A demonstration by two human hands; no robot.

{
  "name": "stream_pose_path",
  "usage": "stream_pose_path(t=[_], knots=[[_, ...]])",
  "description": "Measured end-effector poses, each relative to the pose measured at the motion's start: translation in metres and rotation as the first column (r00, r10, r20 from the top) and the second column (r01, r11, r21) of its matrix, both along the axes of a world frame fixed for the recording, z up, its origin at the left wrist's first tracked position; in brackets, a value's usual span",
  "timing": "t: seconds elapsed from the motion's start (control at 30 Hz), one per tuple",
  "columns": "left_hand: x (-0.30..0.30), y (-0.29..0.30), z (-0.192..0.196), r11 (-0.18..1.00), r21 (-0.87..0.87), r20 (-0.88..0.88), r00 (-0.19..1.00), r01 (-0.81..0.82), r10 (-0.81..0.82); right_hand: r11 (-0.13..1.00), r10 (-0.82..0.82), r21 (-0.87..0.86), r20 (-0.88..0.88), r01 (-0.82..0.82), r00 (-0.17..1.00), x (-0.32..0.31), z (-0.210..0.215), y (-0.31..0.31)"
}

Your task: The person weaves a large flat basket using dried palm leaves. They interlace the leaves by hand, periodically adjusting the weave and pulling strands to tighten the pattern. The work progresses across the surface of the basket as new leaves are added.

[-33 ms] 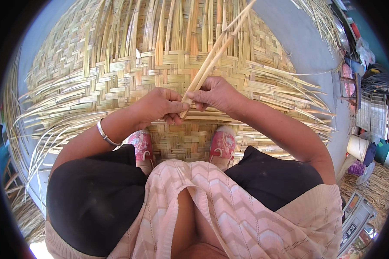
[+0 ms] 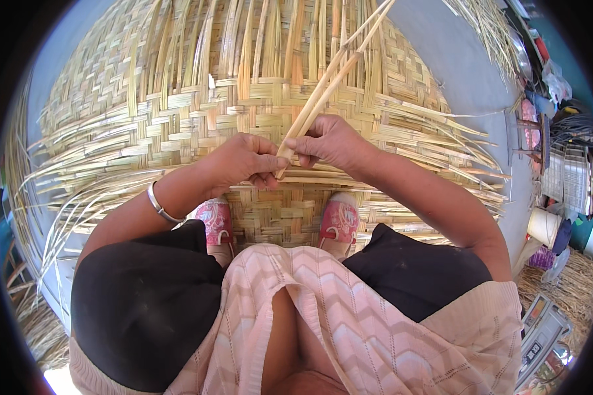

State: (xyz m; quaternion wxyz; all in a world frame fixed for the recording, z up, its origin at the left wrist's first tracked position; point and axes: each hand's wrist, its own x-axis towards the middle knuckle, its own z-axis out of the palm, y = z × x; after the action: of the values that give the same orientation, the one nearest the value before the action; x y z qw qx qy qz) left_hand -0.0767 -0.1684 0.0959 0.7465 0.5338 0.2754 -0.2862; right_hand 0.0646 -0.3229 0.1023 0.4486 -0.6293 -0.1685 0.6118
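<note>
Two long pale reed strips (image 2: 326, 83) slant up and to the right from between my hands, their near ends held together. My left hand (image 2: 254, 160) pinches them close to the bottom tip, thumb on top. Just above it, my right hand (image 2: 328, 141) grips the same strips between thumb and bent fingers. Below lies a large woven reed mat (image 2: 197, 115), with loose strip ends fanning out at its left and right sides. Long unwoven strips (image 2: 263, 39) lie lengthwise over its far part.
My pink shoes (image 2: 340, 217) rest on the near part of the mat. More loose reeds (image 2: 484, 33) lie on the grey floor (image 2: 471, 85) at the far right. A white bucket (image 2: 544, 227), stacked goods and a grey scale-like device (image 2: 543, 339) stand along the right.
Both hands keep nearly the same place and grip. The far ends of the held strips have shifted very slightly to the right.
</note>
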Motion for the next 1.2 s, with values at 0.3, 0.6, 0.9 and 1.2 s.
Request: stream_pose_path(t=[0.3,0.6,0.9,1.2], knots=[[-0.013,0.014,-0.015,0.993,0.085,0.184,0.980,-0.088,0.071,0.980,0.196,-0.059,0.176,-0.188,0.965,0.004,0.003,0.036],[-0.028,0.046,-0.047,0.909,-0.042,0.027,0.909,-0.415,0.416,0.984,0.177,-0.063,0.226,-0.167,0.958,0.009,-0.021,0.100],[-0.038,0.067,-0.072,0.844,0.070,0.059,0.847,-0.531,0.528,0.999,0.040,-0.022,0.208,-0.037,0.977,-0.012,-0.058,0.132],[-0.048,0.072,-0.083,0.757,0.186,0.058,0.776,-0.626,0.628,0.988,0.094,0.060,0.508,-0.144,0.856,-0.037,-0.098,0.150]])
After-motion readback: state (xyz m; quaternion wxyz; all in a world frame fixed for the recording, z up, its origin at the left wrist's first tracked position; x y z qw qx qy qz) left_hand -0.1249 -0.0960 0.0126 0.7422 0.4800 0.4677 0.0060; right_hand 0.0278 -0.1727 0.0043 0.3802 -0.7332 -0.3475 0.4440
